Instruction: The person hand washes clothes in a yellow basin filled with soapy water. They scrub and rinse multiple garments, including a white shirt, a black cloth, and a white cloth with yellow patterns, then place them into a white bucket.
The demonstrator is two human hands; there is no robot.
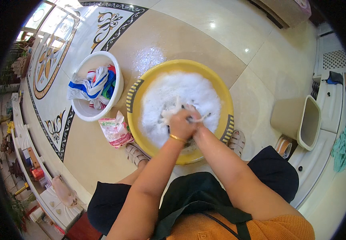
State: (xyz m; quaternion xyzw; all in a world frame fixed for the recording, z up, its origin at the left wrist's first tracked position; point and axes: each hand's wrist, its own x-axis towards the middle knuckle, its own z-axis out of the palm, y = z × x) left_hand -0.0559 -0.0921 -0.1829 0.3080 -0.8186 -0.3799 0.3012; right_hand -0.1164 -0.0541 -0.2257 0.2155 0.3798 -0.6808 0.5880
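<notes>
A round yellow plastic basin (188, 64) stands on the floor between my feet, with thick white suds (188, 84) inside. Over its middle, my left hand (181, 123), with a gold bangle at the wrist, is closed on a wet whitish cloth (169, 113) with dark patches. Pressed close against it, my right hand (194, 114) grips the same bunched cloth. A thin pale strand of it sticks out to the right. My fingers and the cloth's lower part are partly hidden by hands and foam.
A white plastic tub (119, 87) with striped and coloured clothes (98, 84) stands left of the basin. A pink-and-white detergent packet (116, 130) lies between them. Wet foam (149, 58) spots the tiles. At right are a beige bin (288, 117) and a white cabinet (314, 150).
</notes>
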